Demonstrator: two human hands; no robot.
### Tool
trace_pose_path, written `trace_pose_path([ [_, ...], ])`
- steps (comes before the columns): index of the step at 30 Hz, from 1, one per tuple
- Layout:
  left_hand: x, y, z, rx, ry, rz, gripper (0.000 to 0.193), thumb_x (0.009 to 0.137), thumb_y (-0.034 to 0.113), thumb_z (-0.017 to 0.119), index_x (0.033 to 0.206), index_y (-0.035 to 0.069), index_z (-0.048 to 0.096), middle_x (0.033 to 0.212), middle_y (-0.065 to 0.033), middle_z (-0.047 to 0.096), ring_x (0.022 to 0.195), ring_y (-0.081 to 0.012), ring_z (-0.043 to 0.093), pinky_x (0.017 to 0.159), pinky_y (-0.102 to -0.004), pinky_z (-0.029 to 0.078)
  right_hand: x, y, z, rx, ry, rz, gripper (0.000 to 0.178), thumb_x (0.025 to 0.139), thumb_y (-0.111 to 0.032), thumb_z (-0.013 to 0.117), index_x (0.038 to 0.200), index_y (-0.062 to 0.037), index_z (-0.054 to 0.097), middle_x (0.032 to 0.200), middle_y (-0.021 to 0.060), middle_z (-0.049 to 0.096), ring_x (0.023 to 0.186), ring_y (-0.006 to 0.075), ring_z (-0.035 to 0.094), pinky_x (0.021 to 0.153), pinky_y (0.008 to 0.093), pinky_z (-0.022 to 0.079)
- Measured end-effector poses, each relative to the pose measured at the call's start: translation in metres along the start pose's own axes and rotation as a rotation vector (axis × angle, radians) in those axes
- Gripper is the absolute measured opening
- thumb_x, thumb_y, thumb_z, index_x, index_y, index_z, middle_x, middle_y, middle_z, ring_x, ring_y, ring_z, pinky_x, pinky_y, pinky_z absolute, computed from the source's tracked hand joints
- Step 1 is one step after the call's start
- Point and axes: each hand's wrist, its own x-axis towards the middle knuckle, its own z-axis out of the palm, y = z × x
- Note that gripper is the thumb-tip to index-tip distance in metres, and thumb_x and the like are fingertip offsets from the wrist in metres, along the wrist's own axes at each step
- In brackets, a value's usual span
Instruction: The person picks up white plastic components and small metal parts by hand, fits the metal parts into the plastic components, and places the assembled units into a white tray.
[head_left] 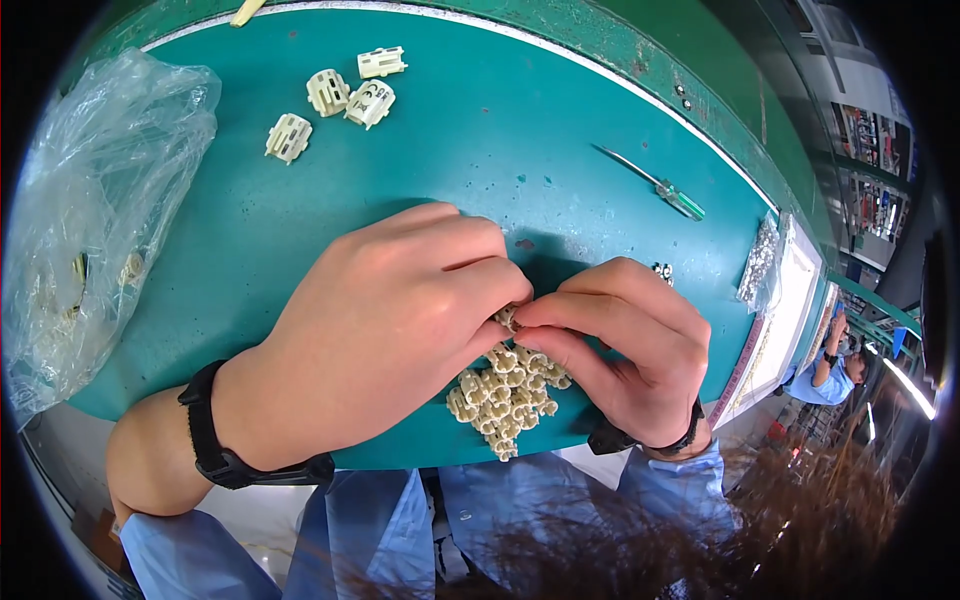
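My left hand [400, 310] and my right hand [635, 345] meet over the green mat, fingertips pinched together on one small cream plastic part [507, 318]. Fingers cover most of that part. Just below it, a pile of similar small cream plastic parts [505, 400] lies near the front edge of the table. A few small shiny metal pieces [663, 272] sit behind my right hand. Each wrist has a black strap around it.
Several larger cream plastic housings [370, 103] lie at the back left. A clear plastic bag [110, 200] spreads over the left side. A screwdriver [675, 197] with a green handle rests at the back right, near a bag of metal pieces [758, 265]. Another person [828, 375] sits far right.
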Motion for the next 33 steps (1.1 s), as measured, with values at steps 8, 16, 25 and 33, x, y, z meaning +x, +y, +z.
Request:
trace_pose_path([
  [8,0.0,0.0,0.0,-0.001,-0.003,-0.009,0.025,0.076,0.006,0.093,0.098,0.009,0.081,0.095,-0.0026,0.073,0.081,-0.0266,0.067,0.07,-0.0386,0.057,0.001,0.002,-0.001,-0.021,0.008,-0.05,0.025,0.082,-0.007,0.095,0.105,-0.005,0.086,0.097,0.0078,0.078,0.08,0.0255,0.074,0.067,0.0376,0.058],
  [16,0.001,0.002,0.0,-0.015,-0.018,-0.018,0.025,0.077,0.006,0.093,0.099,0.01,0.082,0.096,-0.0025,0.074,0.082,-0.0262,0.067,0.07,-0.0388,0.058,-0.002,0.001,-0.003,-0.032,0.017,-0.007,0.022,0.08,-0.005,0.096,0.101,-0.0038,0.089,0.096,0.0082,0.077,0.081,0.0212,0.075,0.069,0.0334,0.056],
  [25,0.003,-0.002,-0.021,-0.011,-0.195,0.04,0.028,0.081,0.008,0.092,0.108,0.012,0.085,0.1,-0.0016,0.076,0.084,-0.0255,0.069,0.073,-0.0379,0.059,-0.004,0.028,-0.062,-0.127,-0.145,0.143,0.02,0.082,-0.004,0.095,0.101,-0.0057,0.087,0.093,0.0075,0.076,0.076,0.0213,0.073,0.065,0.0345,0.056],
  [33,0.017,0.004,-0.023,0.05,-0.299,0.079,0.024,0.084,0.009,0.092,0.105,0.011,0.08,0.1,-0.0033,0.076,0.085,-0.0252,0.07,0.075,-0.0382,0.06,-0.009,0.033,-0.061,-0.121,-0.248,0.071,0.017,0.084,-0.003,0.091,0.097,-0.0074,0.081,0.087,0.0057,0.07,0.074,0.0234,0.072,0.063,0.0354,0.056],
])
